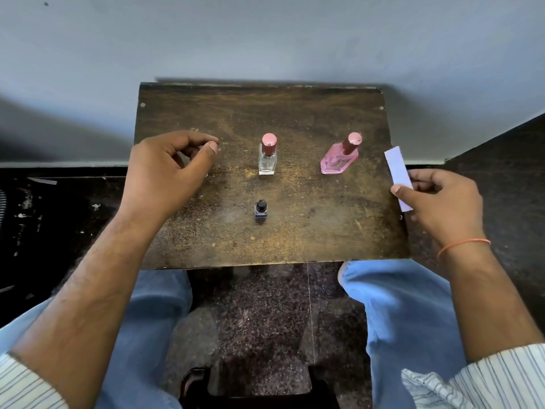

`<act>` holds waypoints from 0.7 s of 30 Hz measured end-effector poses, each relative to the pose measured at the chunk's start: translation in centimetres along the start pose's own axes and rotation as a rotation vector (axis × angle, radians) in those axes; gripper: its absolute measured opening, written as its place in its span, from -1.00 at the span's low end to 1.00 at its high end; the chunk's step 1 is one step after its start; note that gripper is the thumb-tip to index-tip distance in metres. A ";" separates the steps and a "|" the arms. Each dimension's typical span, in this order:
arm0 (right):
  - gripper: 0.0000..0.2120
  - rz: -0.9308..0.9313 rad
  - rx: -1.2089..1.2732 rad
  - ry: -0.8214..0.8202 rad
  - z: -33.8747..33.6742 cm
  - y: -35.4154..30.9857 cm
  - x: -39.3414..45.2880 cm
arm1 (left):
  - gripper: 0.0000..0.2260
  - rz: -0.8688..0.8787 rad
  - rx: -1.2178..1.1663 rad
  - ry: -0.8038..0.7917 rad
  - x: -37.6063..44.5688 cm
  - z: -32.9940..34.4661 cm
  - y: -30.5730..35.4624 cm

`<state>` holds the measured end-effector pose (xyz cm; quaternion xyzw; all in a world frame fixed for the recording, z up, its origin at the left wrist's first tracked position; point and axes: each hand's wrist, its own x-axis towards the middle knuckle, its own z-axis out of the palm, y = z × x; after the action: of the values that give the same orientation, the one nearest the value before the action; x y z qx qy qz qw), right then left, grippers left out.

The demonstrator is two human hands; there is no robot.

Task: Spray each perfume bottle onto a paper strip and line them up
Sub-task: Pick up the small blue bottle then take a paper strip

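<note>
On the worn wooden table, a clear square perfume bottle with a pink cap stands at the centre. To its right stands a pink angular bottle with a pink cap. A small dark blue bottle stands nearer to me. My left hand hovers over the table's left part, its fingers and thumb curled round a small clear glass object that is mostly hidden. At the table's right edge, my right hand pinches a white paper strip between thumb and fingers.
The table stands against a grey wall. Dark speckled floor and my knees in blue jeans lie below its near edge. A dark ledge runs along the right side.
</note>
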<state>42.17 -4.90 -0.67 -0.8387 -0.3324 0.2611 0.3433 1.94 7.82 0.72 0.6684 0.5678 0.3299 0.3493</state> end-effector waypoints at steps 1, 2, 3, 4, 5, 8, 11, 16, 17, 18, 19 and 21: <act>-0.77 0.002 0.102 0.016 0.1 -0.3 0.0 | -0.93 -0.001 -0.002 -0.004 0.0 0.0 0.1; -0.74 -0.008 0.230 0.028 0.3 -0.8 -0.1 | -0.93 -0.005 -0.010 -0.007 -0.1 0.0 0.2; -0.73 -0.035 0.354 0.037 0.4 -1.5 -0.3 | -0.92 -0.010 -0.027 -0.009 -0.1 0.0 0.3; -0.73 -0.071 0.458 0.042 0.5 -2.3 -0.7 | -0.92 -0.013 -0.051 -0.009 -0.1 -0.1 0.4; -0.73 -0.103 0.540 0.035 0.8 -3.2 -1.2 | -0.92 -0.015 -0.077 -0.008 -0.1 -0.1 0.4; -0.74 -0.181 0.667 -0.022 2.1 -5.8 -2.9 | -0.91 -0.005 -0.160 -0.014 -0.1 -0.3 0.6; -0.73 -0.256 0.706 -0.128 4.0 -8.0 -4.7 | -0.91 0.007 -0.292 -0.044 -0.2 -0.2 0.9; -0.78 -0.357 0.743 -0.324 7.3 -10.5 -7.3 | -0.89 0.137 -0.478 -0.256 -0.5 0.1 2.1; -0.78 -0.363 0.743 -0.358 7.7 -11.0 -7.6 | -0.89 0.166 -0.488 -0.305 -0.6 0.2 2.2; -0.78 -0.362 0.740 -0.382 8.1 -11.4 -7.9 | -0.89 0.185 -0.493 -0.343 -0.8 0.3 2.3; -0.79 -0.357 0.738 -0.396 8.5 -11.8 -8.1 | -0.89 0.190 -0.498 -0.373 -0.9 0.3 2.3; -0.79 -0.348 0.735 -0.412 9.2 -12.3 -8.4 | -0.84 0.180 -0.519 -0.417 -1.0 0.3 2.4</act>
<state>25.98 -0.71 4.59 -0.5234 -0.4151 0.4616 0.5837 3.36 6.48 2.56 0.6578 0.3200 0.3492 0.5856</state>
